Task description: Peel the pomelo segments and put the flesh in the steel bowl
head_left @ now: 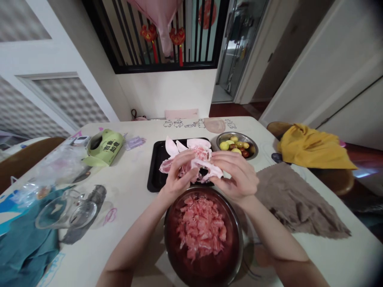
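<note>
Both hands are raised over the far rim of a steel bowl [209, 272], gripping one piece of whitish-pink pomelo membrane [214, 170] between them. My left hand [178, 175] pinches its left side with thumb and fingers. On the other side, my right hand [239, 175] has its fingers closed on the edge, and a dark gap shows through the piece. Pink-red pomelo flesh [203, 229] in loose chunks fills much of the bowl. Behind the hands lies a black tray [153, 175] with pale pomelo peel [171, 146] and scraps, partly hidden by my fingers.
A steel bowl of small yellow and brown fruits [236, 144] stands behind my right hand. Right of it lie a brown cloth [299, 199] and a yellow cloth [314, 147] on a chair. Leftward are a glass pitcher [68, 209], green bag [106, 147] and teal cloth [30, 247].
</note>
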`<state>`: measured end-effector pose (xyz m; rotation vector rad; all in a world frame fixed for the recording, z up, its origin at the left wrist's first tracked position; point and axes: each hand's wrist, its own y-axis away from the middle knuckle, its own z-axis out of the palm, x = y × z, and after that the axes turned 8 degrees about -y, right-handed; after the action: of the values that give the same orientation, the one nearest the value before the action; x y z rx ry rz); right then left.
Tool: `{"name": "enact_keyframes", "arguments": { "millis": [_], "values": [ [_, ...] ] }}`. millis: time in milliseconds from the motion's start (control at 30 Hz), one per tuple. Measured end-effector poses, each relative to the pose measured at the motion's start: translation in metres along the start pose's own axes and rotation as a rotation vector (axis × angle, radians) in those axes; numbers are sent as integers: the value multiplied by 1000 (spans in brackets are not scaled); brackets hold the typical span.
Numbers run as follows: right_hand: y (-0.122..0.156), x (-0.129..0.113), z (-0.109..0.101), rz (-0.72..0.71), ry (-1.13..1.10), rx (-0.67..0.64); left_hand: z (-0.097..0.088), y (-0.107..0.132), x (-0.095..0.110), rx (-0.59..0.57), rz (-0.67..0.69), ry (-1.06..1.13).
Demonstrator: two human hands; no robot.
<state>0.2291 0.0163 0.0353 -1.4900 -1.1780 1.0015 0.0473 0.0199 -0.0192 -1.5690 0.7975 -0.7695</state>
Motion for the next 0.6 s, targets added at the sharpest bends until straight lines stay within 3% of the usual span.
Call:
{"name": "enact_keyframes", "arguments": {
  "millis": [133,267,400,600],
  "values": [
    [2,-5,8,-25,17,50,1,5,1,37,-28,36],
    [5,-12,10,131,-60,-51,0,5,7,41,9,71],
    [12,-18,9,142,49,-81,2,5,10,60,-32,99],
    [20,5,14,223,135,-32,10,8,11,103,-124,140]
  ]
}}
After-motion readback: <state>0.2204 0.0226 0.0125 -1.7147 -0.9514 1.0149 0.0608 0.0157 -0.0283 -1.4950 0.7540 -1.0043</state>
